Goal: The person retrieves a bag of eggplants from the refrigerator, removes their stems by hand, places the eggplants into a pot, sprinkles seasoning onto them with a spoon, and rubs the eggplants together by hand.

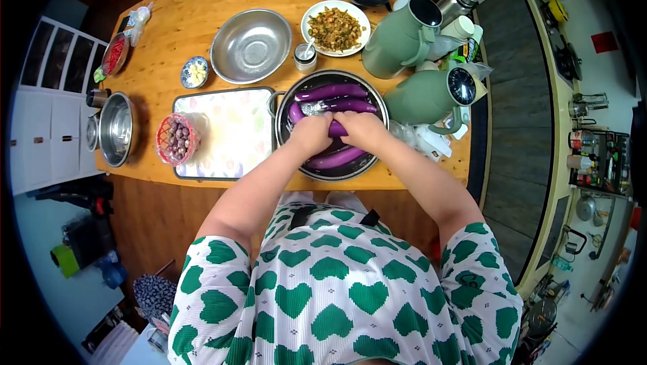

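Observation:
A round metal pot (331, 177) with a dark inside holds several long purple eggplants (331, 92), and it appears to have water in it. Over the middle of the pot, my left hand (312, 134) and my right hand (361, 130) meet from either side. Both are closed around one eggplant (337, 130), whose ends are largely covered by my fingers. More eggplants lie beyond my hands, and another (335, 158) rests nearer to me.
Left of the pot lie a white cutting board (226, 132) and a red basket (160, 139) of small purplish bulbs. Behind stand a metal basin (222, 55), a lidded jar (305, 62) and a plate of chopped food (364, 21). Two green thermos jugs (394, 45) crowd the right.

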Demonstrator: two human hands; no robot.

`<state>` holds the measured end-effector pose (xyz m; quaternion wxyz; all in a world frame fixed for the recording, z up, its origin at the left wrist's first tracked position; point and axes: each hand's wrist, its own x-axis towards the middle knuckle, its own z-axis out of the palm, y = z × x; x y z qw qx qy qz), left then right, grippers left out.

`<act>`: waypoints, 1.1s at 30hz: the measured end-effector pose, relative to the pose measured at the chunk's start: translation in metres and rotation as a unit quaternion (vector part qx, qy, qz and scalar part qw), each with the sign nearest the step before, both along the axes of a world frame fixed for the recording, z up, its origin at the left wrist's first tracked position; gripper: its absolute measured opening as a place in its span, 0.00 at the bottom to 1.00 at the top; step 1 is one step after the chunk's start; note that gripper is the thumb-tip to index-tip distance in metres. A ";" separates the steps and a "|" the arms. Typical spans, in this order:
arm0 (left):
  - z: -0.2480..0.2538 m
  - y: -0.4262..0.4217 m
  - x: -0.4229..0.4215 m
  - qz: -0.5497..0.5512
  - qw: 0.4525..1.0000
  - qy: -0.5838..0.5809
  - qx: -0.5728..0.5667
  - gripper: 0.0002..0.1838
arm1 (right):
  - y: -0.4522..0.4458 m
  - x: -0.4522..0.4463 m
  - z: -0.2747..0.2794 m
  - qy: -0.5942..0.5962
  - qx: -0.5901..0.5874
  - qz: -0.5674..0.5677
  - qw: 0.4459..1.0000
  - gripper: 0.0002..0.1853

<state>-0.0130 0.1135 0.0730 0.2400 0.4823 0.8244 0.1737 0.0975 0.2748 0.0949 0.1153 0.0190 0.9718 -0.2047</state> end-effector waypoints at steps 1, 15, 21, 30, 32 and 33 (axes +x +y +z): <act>-0.001 0.002 -0.008 -0.017 0.999 -0.027 -0.020 0.25 | -0.007 0.004 0.007 -0.001 0.036 -0.009 0.999 0.22; 0.009 -0.023 -0.008 -0.027 0.998 0.049 0.007 0.29 | 0.031 -0.012 -0.005 -0.126 -0.115 0.035 0.985 0.32; 0.024 -0.024 -0.016 -0.018 0.974 0.183 0.135 0.24 | 0.034 -0.029 -0.003 0.110 -0.039 -0.073 0.990 0.12; -0.062 0.019 -0.047 0.008 0.991 0.108 0.083 0.25 | 0.036 -0.054 -0.082 0.026 -0.014 -0.077 0.997 0.24; -0.059 0.023 -0.053 -0.007 0.998 0.058 0.023 0.28 | 0.038 -0.056 -0.084 -0.025 0.009 -0.081 0.996 0.27; -0.055 0.025 -0.057 -0.025 0.998 0.063 0.002 0.28 | 0.038 -0.058 -0.080 -0.042 0.015 -0.077 0.996 0.29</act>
